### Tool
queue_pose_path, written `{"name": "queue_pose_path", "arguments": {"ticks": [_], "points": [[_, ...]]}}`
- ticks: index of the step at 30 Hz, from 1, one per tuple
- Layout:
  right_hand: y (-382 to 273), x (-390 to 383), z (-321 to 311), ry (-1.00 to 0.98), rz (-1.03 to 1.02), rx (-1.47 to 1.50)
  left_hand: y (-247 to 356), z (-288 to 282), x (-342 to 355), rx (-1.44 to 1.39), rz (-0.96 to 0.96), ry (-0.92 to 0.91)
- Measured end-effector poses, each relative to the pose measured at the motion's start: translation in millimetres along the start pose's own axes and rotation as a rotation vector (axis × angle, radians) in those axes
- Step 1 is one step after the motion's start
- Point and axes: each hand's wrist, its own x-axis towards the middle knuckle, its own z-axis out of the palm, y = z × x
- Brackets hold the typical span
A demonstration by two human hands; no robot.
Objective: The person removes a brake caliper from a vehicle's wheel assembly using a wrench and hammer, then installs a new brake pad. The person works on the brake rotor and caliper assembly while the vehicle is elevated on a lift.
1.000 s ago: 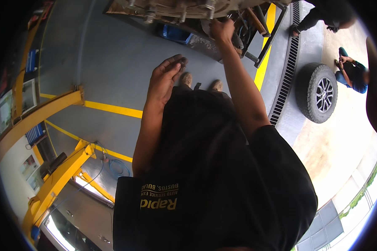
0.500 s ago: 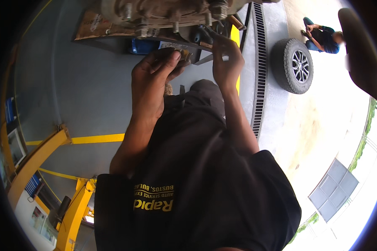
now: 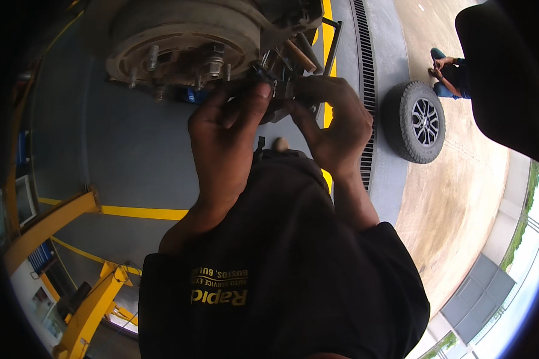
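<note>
The left hand [image 3: 226, 122] is curled, thumb and fingers pinching a small, dark, shadowed part [image 3: 271, 80] just right of a round, grey-brown metal wheel hub [image 3: 182, 52]. The half-curled right hand [image 3: 339, 122] is beside it, grip unclear. Yellow lettering [image 3: 220, 287] marks the black shirt [image 3: 317, 263].

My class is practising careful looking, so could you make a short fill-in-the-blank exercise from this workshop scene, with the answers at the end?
1. The left hand is ____ from the wheel than the right hand is.
2. In the picture, the studded hub lies to the ____ of the wheel.
3. The floor line at the person's left is painted ____.
4. The wheel is on the ____ side of the slotted drain as pictured.

Missing words: farther; left; yellow; right.
</note>
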Motion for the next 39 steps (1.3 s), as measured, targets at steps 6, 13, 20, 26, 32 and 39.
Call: {"name": "queue_pose_path", "arguments": {"ticks": [6,13,20,26,32,39], "points": [[41,56,-26,-0.064,-0.181,-0.07,-8,43,25,0.211,0.407,0.12],[53,104,-22,-0.128,-0.307,-0.155,-25,54,57,0.706,0.73,0.379],[63,115,-18,-0.13,-0.454,-0.176,-30,50,60,0.893,0.708,0.398],[64,122,-25,-0.191,-0.524,-0.216,-37,42,68,0.923,0.808,0.364],[68,126,-24,-0.214,-0.577,-0.223,-36,47,62,0.839,0.722,0.362],[70,128,-25,-0.231,-0.598,-0.215,-43,45,65,0.914,0.89,0.459]]}}
